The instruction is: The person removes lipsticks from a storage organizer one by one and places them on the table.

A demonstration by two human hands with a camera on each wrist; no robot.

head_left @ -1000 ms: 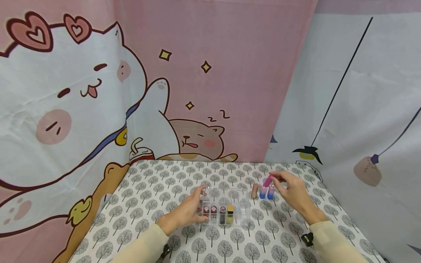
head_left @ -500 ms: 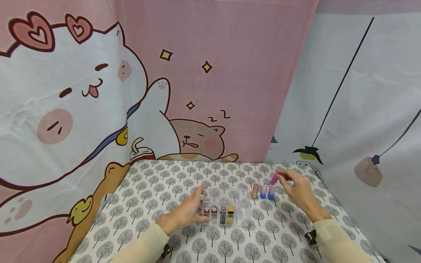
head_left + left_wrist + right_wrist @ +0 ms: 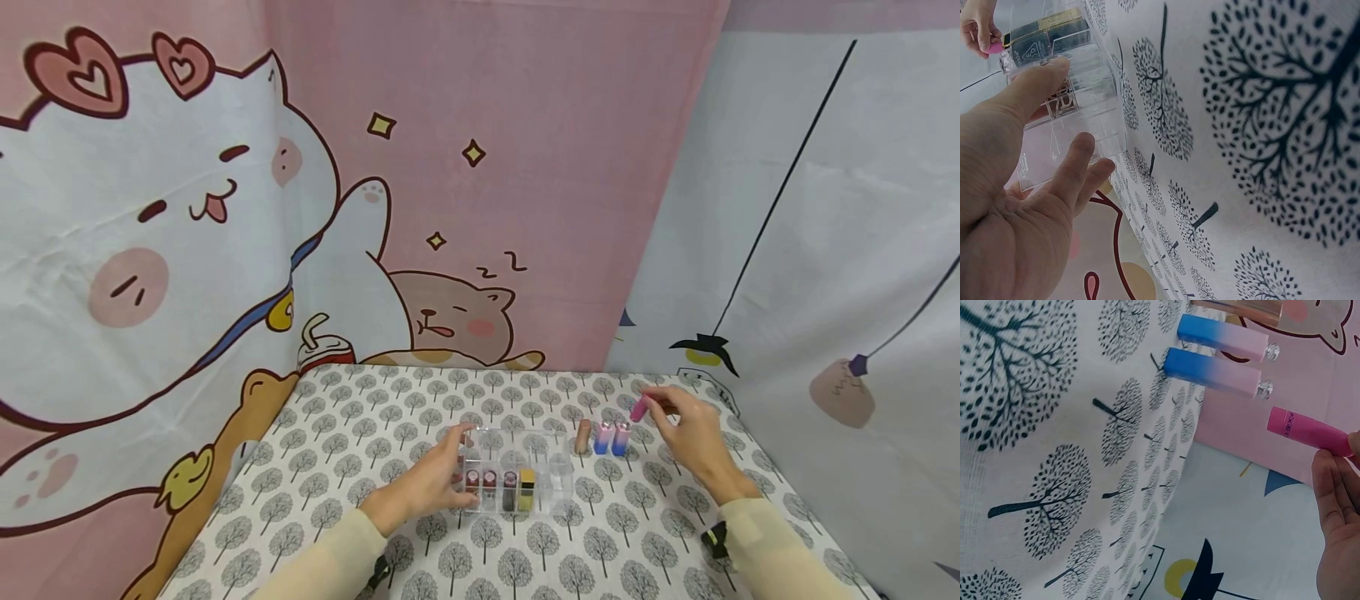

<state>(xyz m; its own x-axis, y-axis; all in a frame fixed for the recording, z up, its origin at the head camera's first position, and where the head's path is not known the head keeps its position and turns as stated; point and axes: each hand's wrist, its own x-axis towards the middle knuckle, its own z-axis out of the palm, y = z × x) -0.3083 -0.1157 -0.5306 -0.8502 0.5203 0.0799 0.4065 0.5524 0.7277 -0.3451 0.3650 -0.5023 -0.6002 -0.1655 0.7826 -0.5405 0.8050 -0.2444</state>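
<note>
My left hand (image 3: 427,483) holds the left end of a clear lipstick organizer (image 3: 557,486), thumb at the near side and fingers at the far corner. Several lipsticks stand in its near row: two with reddish round ends (image 3: 490,478), a dark one (image 3: 509,492) and a gold-and-black one (image 3: 527,490). My right hand (image 3: 693,437) pinches one end of a bright pink lipstick tube (image 3: 1304,432) between thumb and fingertips, tilted above the cloth. Left of it stand two blue-to-pink lipsticks (image 3: 1216,373) with faceted clear knobs, then a copper-coloured lipstick (image 3: 582,436).
A white cloth with grey trees (image 3: 397,575) covers the table. A pink printed curtain (image 3: 555,167) hangs behind it, and a pale one (image 3: 862,250) on the right. The organizer's far row (image 3: 517,442) is see-through, with cloth showing beneath.
My right hand has moved rightward with the pink lipstick tube, from over the blue-to-pink lipsticks to their right side. My left hand stays on the organizer.
</note>
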